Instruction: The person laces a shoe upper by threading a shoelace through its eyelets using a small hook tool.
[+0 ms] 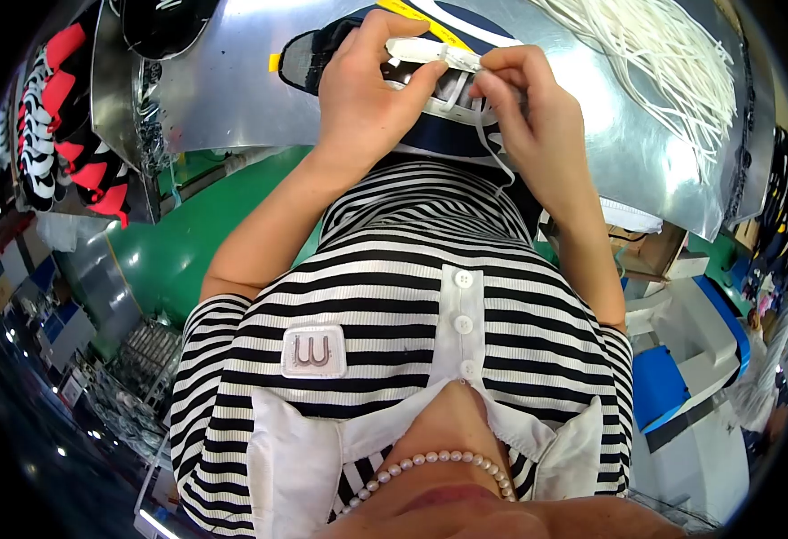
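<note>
A dark shoe upper (299,61) with a grey lining lies on the metal table, close to my body. My left hand (367,90) is closed on its white eyelet strip (416,51), thumb and fingers on either side. At the strip's right end, my right hand (528,103) pinches a white shoelace (484,135) between thumb and index finger. One part of the lace crosses the upper's opening, and a loose length hangs down toward my lap. The exact eyelet at my fingertips is too small to make out.
A pile of white laces (654,58) spreads over the metal table (223,90) at the right. Black, white and red shoe parts (57,117) hang at the left. A yellow strip (425,25) lies beyond my hands. A blue and white bin (681,359) stands lower right.
</note>
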